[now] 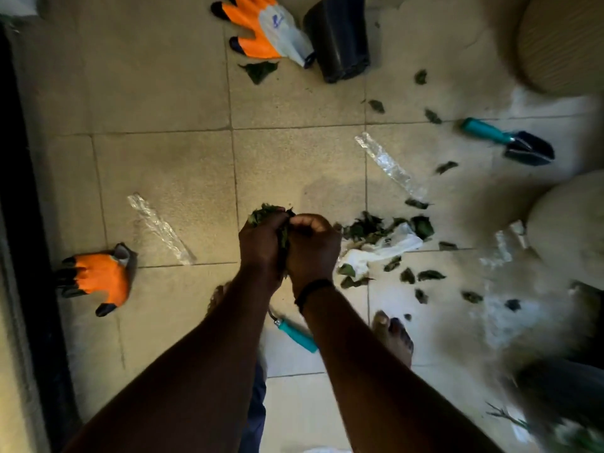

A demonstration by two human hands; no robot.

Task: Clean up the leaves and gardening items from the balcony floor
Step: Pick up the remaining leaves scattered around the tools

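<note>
My left hand and my right hand are pressed together over the tiled floor, both gripping a bunch of green leaves that sticks out above the fingers. More leaves lie in a pile just right of my hands, and several single ones are scattered further right. An orange glove lies at the left, a second orange and white glove at the top. A teal-handled trowel lies at the right. Another teal tool handle shows between my forearms.
A black plastic pot lies on its side at the top. Two clear plastic strips and white crumpled plastic lie on the tiles. Beige round planters stand at the right. My bare foot is below.
</note>
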